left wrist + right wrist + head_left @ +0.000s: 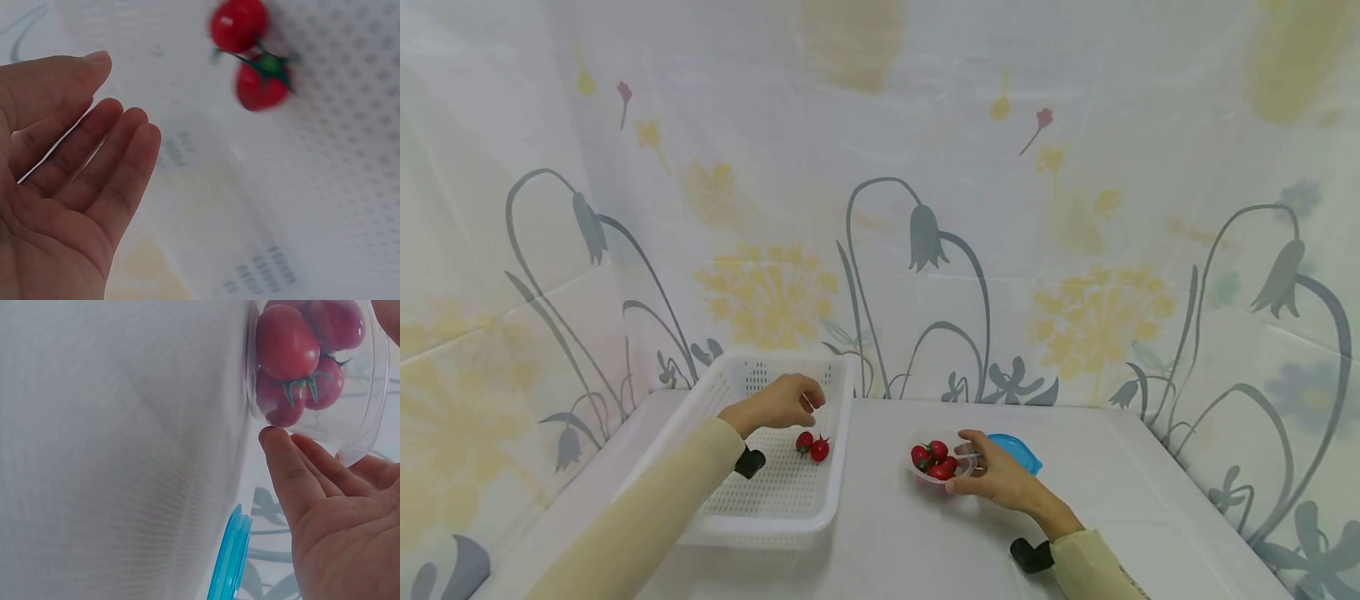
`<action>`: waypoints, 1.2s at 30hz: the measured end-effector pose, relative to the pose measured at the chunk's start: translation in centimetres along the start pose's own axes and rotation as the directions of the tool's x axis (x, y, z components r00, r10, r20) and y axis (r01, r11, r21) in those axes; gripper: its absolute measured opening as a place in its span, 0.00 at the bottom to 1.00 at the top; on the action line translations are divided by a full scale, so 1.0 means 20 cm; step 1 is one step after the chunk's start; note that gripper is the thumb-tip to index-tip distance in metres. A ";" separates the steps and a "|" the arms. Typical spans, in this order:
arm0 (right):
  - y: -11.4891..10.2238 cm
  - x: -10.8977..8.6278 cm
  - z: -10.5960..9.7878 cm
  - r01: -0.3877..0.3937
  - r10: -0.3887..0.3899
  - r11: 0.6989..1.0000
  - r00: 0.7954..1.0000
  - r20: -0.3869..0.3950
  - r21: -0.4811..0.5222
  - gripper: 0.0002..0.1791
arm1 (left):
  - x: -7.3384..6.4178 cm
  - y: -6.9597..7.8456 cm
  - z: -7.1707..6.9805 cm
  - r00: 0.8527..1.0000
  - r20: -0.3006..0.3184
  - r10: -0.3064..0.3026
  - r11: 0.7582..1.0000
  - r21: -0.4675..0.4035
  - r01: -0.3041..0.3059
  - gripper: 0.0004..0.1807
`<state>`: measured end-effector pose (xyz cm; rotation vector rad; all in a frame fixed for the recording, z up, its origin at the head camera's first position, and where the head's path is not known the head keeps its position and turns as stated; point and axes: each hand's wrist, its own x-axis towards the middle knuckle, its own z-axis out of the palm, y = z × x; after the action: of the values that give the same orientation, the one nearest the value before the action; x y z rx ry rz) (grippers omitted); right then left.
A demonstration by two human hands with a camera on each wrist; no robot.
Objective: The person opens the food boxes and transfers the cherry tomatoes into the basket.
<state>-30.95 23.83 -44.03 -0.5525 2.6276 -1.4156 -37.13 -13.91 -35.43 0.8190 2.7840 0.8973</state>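
Observation:
Above the white perforated basket hovers my left hand, its fingers loosely bent and holding nothing. Two red cherry tomatoes with green stems, one in front of the other, lie on the basket floor below it. My right hand holds a round clear plastic container by its right side, thumb toward the front and fingers around the back. Several cherry tomatoes sit inside that container. Behind the right hand, a blue lid lies on the table, partly hidden.
A pale cloth covers the table. Flower-printed sheeting rises at the back and both sides. The basket's walls stand around the left hand's side of the table, with the container to its right.

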 end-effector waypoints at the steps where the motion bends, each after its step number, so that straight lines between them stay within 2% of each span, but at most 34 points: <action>1: 0.00 0.00 0.00 -0.001 0.001 1.000 1.000 -0.001 -0.001 0.48 | 0.01 0.03 0.00 1.000 -0.002 0.023 1.000 0.002 -0.023 0.12; 5: 0.00 0.00 0.00 -0.003 0.003 1.000 1.000 -0.003 -0.002 0.48 | 0.04 0.16 -0.01 0.993 0.009 0.114 0.993 0.003 -0.114 0.10; 9: 0.01 0.00 0.00 -0.007 0.007 1.000 1.000 -0.004 -0.022 0.49 | 0.09 0.24 0.02 0.978 0.013 0.210 0.977 0.020 -0.210 0.10; 12: 0.02 0.01 0.00 -0.009 0.008 0.999 1.000 -0.005 -0.031 0.49 | 0.13 0.29 0.05 0.970 0.017 0.242 0.970 0.023 -0.243 0.10; 17: 0.01 0.01 0.00 0.002 -0.002 1.000 1.000 0.001 -0.011 0.49 | 0.17 0.37 0.11 0.965 0.023 0.260 0.966 0.003 -0.260 0.10; 21: -0.01 0.00 0.00 -0.008 0.008 1.000 1.000 0.003 0.015 0.48 | 0.21 0.44 0.16 0.962 0.052 0.266 0.964 -0.003 -0.267 0.10; 27: -0.01 0.00 0.00 -0.023 0.023 1.000 1.000 0.000 0.007 0.49 | 0.25 0.55 0.23 0.967 0.108 0.231 0.972 0.009 -0.233 0.11; 36: 0.01 0.01 0.00 -0.024 0.024 0.999 1.000 -0.012 -0.022 0.49 | 0.30 0.60 0.36 0.965 0.181 0.191 0.978 0.051 -0.203 0.11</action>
<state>-31.16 23.91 -44.25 -0.5148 2.6530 -1.3884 -34.84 1.11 -34.09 1.1444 2.6272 0.7187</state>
